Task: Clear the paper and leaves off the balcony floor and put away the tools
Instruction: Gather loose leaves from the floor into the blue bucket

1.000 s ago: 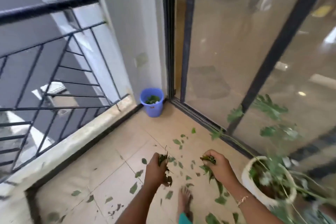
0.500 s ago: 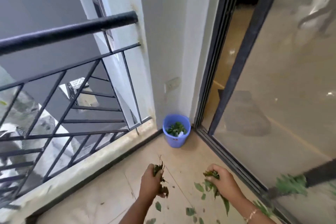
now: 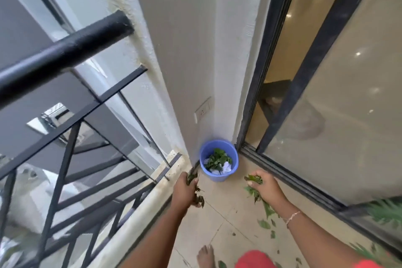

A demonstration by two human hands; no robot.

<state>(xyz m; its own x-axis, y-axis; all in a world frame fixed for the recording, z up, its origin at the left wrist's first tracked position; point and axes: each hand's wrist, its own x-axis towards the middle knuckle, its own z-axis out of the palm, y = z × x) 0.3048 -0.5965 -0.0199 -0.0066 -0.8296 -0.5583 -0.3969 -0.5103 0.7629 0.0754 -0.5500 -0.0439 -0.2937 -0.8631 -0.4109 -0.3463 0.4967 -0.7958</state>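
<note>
Nothing in view can be read: the blue bucket [image 3: 215, 177] in the far corner and the wall socket [image 3: 202, 112] above it bear no legible lettering.

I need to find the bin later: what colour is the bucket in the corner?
Blue; the bucket shows clearly in the head view.

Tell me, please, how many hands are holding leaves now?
2. The left hand grips a bunch near the railing's base, left of the blue bucket; the right hand grips another bunch right of it, near the sliding door.
</note>
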